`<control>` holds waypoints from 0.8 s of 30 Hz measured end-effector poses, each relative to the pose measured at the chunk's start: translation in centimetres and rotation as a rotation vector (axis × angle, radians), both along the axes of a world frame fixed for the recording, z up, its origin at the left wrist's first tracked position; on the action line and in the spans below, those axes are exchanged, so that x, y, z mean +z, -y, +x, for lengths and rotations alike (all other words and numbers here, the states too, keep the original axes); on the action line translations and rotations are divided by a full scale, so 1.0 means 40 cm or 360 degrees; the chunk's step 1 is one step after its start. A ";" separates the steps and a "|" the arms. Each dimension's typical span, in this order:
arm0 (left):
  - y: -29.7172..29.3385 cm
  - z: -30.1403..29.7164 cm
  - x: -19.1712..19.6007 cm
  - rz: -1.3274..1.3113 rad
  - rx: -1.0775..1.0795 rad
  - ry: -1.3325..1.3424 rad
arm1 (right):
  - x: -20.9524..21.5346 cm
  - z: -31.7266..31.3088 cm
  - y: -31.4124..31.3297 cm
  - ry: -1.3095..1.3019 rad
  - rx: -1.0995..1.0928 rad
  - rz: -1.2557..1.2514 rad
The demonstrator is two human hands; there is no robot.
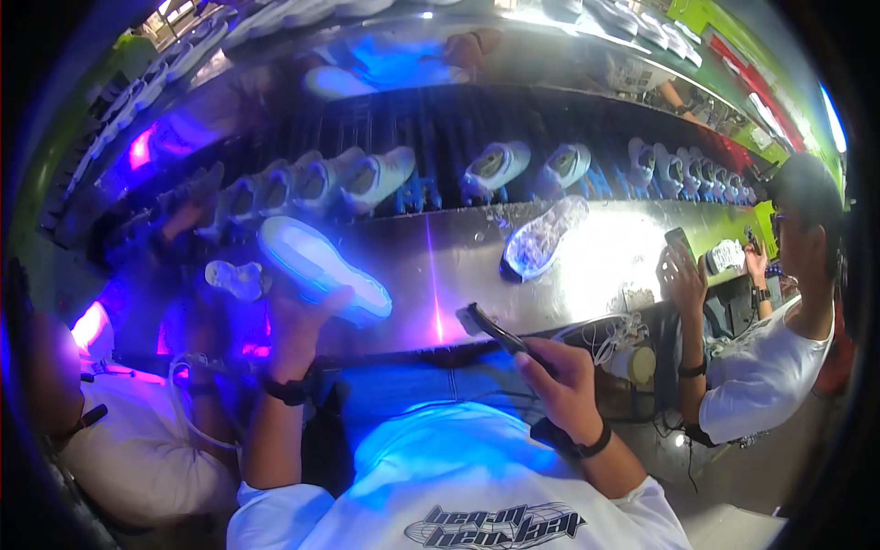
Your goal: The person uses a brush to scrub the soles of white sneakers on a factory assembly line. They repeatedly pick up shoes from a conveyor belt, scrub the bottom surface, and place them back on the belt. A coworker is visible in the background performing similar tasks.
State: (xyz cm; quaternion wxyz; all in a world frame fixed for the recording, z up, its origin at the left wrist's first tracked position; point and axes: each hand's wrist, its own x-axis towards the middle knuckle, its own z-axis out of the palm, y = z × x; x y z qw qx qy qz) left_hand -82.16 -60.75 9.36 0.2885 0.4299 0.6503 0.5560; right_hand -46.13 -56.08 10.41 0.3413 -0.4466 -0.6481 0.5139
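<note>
My left hand (307, 316) is closed around a shoe sole (321, 264), raised over the near edge of the metal bench and glowing blue-white under violet light. In my right hand (566, 380) is a brush (490, 325) with a dark handle, its pale bristle end pointing up and left, apart from the sole. On the bench to the right of the held sole lies another sole (547, 240) with a mottled, shiny inside. A smaller pale sole-shaped piece (236, 280) shows left of my left hand; what supports it is unclear.
Beyond the metal bench (403, 247), several white shoes (380, 179) stand in a row along a dark conveyor. Co-workers sit close at my left (137, 440) and right (770, 376). A pale round container (634, 362) and tangled wires are by the bench's near right edge.
</note>
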 end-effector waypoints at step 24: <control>0.203 0.145 -0.126 0.0151 -0.0093 -0.1268 | -0.201 -0.286 -0.056 0.0258 0.0416 -0.0275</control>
